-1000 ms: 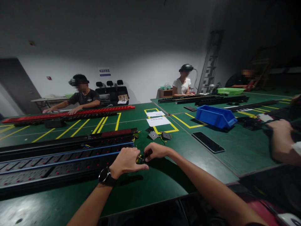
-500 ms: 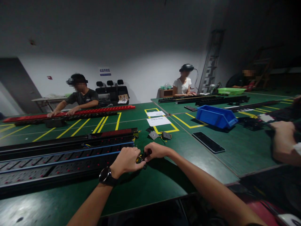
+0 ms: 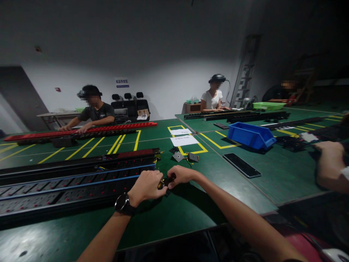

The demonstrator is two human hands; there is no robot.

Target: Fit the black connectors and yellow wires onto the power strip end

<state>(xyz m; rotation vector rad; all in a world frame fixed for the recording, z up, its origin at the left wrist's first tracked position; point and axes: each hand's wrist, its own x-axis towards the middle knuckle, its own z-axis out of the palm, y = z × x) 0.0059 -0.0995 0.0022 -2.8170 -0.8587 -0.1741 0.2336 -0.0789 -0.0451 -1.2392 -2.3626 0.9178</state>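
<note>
My left hand [image 3: 147, 185], with a black watch on its wrist, and my right hand [image 3: 180, 175] meet at the right end of a long black strip [image 3: 89, 193] with sockets and red dots. Both are closed around a small dark part [image 3: 167, 183] with yellow wires; the fingers hide much of it. A blue edging runs along the strip. Just beyond my hands lie two small grey square plates, one of them a plate [image 3: 178, 157] beside yellow-green wires.
Farther off are a black phone [image 3: 242, 165], a blue bin [image 3: 251, 135], white paper sheets [image 3: 184, 141] and a long red rail [image 3: 120, 127] under a person's hands. Another person's arm [image 3: 331, 163] rests at the right; more people sit behind the table.
My hands stay almost in place, with the small dark part turned slightly between the fingers. Across the table, the hand on the red rail has shifted a little to the right.
</note>
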